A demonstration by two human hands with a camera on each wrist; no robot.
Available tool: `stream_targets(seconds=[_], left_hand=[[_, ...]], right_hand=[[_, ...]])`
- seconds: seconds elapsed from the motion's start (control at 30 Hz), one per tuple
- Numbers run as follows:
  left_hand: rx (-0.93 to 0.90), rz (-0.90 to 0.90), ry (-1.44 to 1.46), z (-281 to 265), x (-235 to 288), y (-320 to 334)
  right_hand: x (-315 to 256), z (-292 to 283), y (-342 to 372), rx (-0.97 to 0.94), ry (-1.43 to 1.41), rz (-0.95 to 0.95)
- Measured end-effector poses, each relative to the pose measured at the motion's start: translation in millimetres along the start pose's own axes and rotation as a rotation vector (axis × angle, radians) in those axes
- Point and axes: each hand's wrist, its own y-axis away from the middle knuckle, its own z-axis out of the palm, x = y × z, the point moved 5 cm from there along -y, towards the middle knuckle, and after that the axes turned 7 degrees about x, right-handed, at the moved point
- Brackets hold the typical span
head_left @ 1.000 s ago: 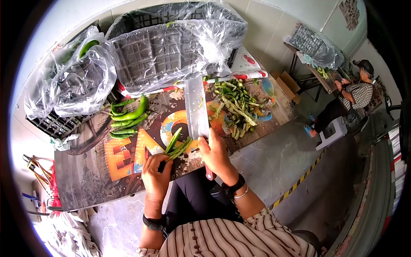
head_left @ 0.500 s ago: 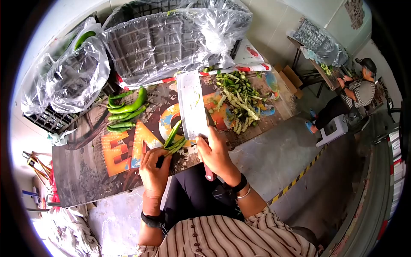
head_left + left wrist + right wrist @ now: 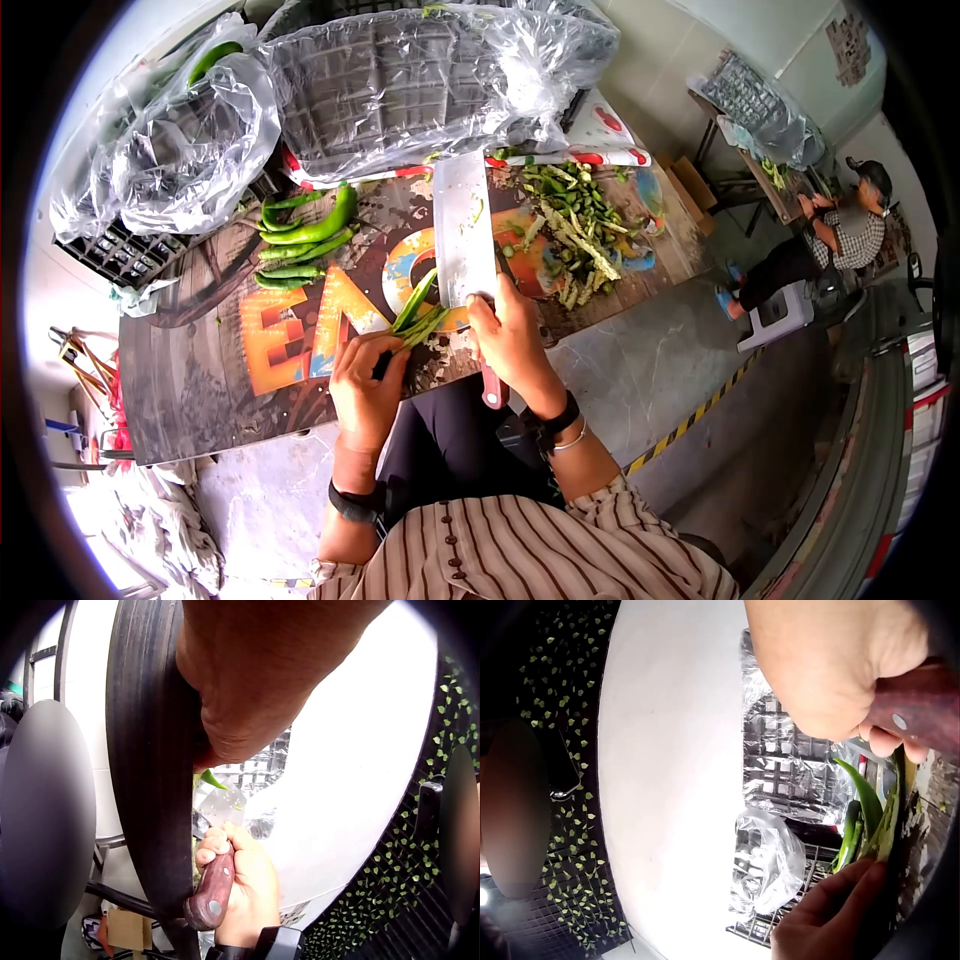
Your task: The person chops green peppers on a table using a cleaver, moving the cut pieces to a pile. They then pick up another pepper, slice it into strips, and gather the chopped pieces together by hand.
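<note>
At far left, a slatted black plastic crate point(image 3: 115, 258) stands under a crumpled, glossy clear bag point(image 3: 195, 160); one smooth green pepper point(image 3: 213, 62) shows in the bag's upper part. Next, curved, shiny whole peppers point(image 3: 312, 232) lie in a small group on the worn, flaking tabletop point(image 3: 190, 390) printed with orange letters. Behind them, a long crate point(image 3: 380, 100) is draped in wrinkled clear film, its grid showing through. The left hand point(image 3: 366, 385) pinches slender split pepper strips point(image 3: 425, 328) near the table's front edge. Just right of them, the right hand point(image 3: 515, 340) grips a cleaver's riveted red-brown handle point(image 3: 214, 892); its broad, flat metal blade point(image 3: 464, 230), flecked green, stands between strips and a rough heap of chopped pieces point(image 3: 575, 230). Farther right are a cardboard box point(image 3: 692, 190) and a seated person point(image 3: 850, 220).
</note>
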Motion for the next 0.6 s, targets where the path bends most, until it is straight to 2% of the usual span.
stream_targets(seconds=[0.07,0.13,0.2,0.27,0.3,0.33,0.4,0.5,0.53,0.6], left_hand=[[0.017,0.014,0.007,1,0,0],[0.023,0.014,0.007,1,0,0],[0.013,0.004,-0.002,0,0,0],[0.015,0.028,-0.002,0,1,-1],[0.013,0.024,0.000,-1,1,0],[0.014,0.020,0.002,-1,1,0],[0.006,0.012,0.008,0,3,0],[0.020,0.030,-0.020,0,3,-2],[0.016,0.019,-0.011,1,2,-1],[0.011,0.016,-0.006,1,2,-1]], right_hand=[[-3,-5,-1,0.020,0.013,-0.029],[-8,-10,-2,-0.027,-0.062,0.126],[-2,-17,-8,0.099,-0.003,-0.098],[-4,-27,-10,0.095,-0.004,0.035],[6,-31,-13,0.119,0.010,-0.008],[-18,-34,-8,0.092,-0.191,0.127],[-16,-35,-3,0.061,-0.282,0.124],[-16,-24,6,0.008,-0.241,0.058],[-19,-17,9,-0.018,-0.317,0.063],[-13,-6,11,-0.065,-0.177,0.016]])
